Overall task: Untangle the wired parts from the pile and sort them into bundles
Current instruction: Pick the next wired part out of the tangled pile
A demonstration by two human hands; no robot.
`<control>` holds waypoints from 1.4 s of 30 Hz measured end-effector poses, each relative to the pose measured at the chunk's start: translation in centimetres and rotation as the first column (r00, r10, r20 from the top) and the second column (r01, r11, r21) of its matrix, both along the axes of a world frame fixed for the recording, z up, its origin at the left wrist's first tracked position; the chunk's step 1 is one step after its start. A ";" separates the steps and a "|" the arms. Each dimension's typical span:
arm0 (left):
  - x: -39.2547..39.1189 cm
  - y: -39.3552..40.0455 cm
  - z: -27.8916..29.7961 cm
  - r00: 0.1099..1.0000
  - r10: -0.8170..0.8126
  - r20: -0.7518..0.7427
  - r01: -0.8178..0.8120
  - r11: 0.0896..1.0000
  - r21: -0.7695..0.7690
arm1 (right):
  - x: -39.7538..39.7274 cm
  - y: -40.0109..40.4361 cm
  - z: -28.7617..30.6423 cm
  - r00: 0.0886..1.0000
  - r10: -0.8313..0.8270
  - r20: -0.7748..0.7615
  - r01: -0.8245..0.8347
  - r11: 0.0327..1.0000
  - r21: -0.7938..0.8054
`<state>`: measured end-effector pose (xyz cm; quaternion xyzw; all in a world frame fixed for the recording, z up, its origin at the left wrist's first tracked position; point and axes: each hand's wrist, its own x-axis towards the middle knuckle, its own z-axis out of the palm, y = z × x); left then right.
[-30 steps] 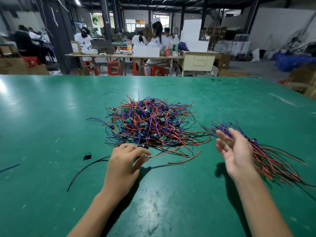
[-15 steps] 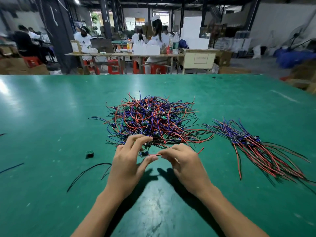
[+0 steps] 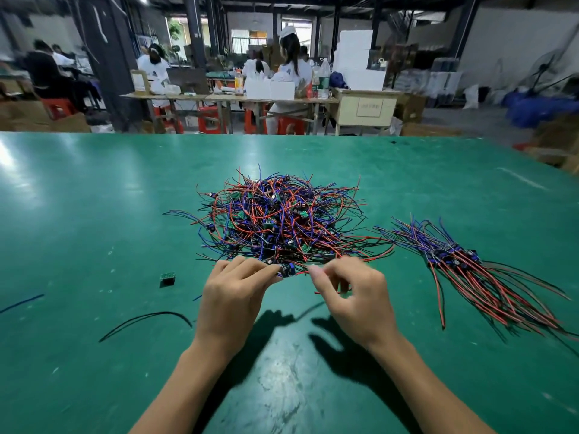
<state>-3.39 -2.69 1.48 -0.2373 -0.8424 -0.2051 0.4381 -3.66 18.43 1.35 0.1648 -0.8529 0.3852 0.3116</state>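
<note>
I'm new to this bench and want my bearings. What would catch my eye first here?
The tangled pile of red and blue wired parts in the middle of the green table. Right of it lies a combed bundle with its wires fanned toward the near right. At the pile's near edge the left hand pinches a small part, while the right hand pinches its red wire.

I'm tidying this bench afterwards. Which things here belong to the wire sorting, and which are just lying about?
Part of the job:
tangled pile
sorted bundle
wired part, pinched by the left hand
its red wire, held by the right hand

Lying about:
loose black wire
loose blue wire
small green part
</note>
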 end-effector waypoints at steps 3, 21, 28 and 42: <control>0.2 0.0 0.1 0.999 0.005 -0.051 -0.007 0.999 -0.038 | 0.6 -1.2 -0.1 0.908 0.202 0.368 -0.116 0.963 -0.242; 0.2 -0.4 0.6 0.990 0.115 -0.080 -0.121 0.990 -0.069 | -0.4 -2.0 1.0 0.859 0.414 0.300 0.161 0.338 -0.927; 0.6 -0.7 2.5 0.393 -0.724 0.567 0.097 0.646 0.757 | -1.0 -0.1 1.5 0.796 0.446 0.409 0.184 0.466 -0.866; 1.9 1.7 1.2 0.041 -0.830 0.556 -0.056 0.554 0.831 | -0.3 -1.2 -0.1 0.848 0.375 0.375 -0.077 0.787 -0.612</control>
